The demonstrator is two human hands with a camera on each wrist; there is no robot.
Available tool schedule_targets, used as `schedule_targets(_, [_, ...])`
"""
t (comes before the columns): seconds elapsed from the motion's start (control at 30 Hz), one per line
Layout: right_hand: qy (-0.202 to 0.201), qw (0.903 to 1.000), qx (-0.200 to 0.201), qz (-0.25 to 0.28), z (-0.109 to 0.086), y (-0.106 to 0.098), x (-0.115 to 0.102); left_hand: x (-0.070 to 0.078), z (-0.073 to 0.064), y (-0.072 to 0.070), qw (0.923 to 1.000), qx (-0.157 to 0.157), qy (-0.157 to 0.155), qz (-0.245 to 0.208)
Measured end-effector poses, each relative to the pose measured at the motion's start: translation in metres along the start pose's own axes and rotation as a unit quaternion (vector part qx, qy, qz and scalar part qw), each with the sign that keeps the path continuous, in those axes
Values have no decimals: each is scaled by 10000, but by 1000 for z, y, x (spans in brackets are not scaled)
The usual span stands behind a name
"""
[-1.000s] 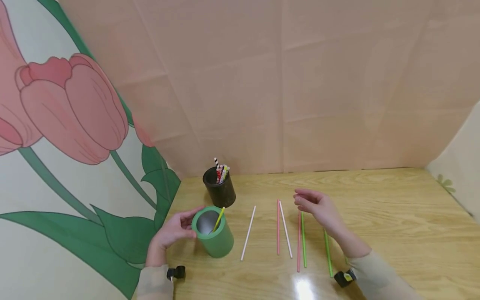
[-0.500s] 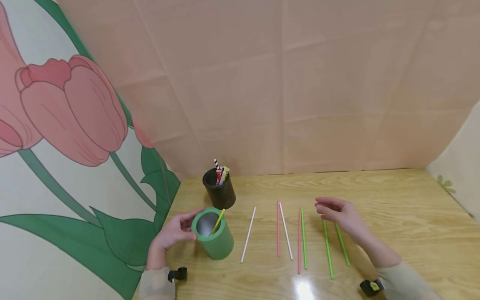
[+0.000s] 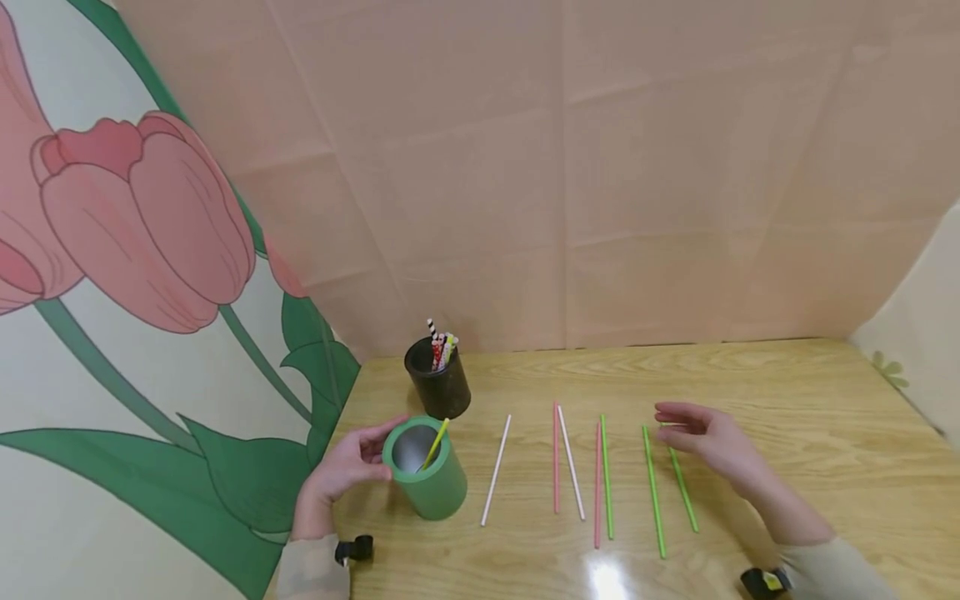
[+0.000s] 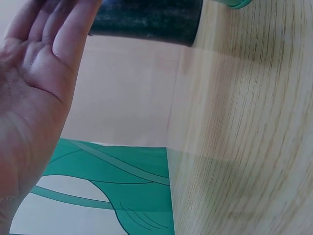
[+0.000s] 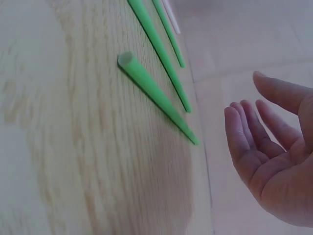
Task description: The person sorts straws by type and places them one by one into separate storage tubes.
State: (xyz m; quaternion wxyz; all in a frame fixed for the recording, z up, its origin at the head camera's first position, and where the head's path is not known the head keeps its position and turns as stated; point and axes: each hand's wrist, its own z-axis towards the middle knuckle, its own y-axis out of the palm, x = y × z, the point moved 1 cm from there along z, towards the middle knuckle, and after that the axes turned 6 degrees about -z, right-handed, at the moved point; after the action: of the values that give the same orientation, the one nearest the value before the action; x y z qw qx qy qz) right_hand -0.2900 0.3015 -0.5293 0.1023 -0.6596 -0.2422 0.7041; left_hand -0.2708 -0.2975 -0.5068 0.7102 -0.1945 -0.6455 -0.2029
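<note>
On the table's left side stands a green cup (image 3: 438, 483) with one yellow-green straw (image 3: 435, 444) leaning inside it. My left hand (image 3: 348, 467) holds it from the left, fingers behind and thumb in front. The fingertips run out of the left wrist view. Over the far ends of two green straws, the right straw (image 3: 683, 490) and its neighbour (image 3: 654, 492), hovers my right hand (image 3: 716, 442). Its thumb and loosely bent fingers are apart with nothing between them, as the right wrist view also shows.
A black cup (image 3: 442, 390) with several patterned straws stands behind the green one. Across the middle lie a white straw (image 3: 496, 471), a pink and white pair (image 3: 557, 458), and a pink straw (image 3: 597, 483) beside a green one (image 3: 607, 479). A wall closes the back.
My right hand has moved right and slightly nearer, from above the pink and green pair to the rightmost green straws. My left hand and the green cup have stayed put.
</note>
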Motion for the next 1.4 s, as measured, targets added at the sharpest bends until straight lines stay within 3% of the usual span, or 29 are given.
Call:
schedule_targets(0.37, [271, 9990, -121, -331, -7, -11, 11, 0, -1, 2, 10000, 40, -8, -15])
schedule_targets(0.7, [745, 9963, -428, -6, -8, -10, 14, 2, -1, 2, 10000, 34, 64, 7])
schedule_targets(1.4, [1117, 9846, -354, -1300, 1, 2, 20, -1, -3, 1, 9999, -68, 134, -15])
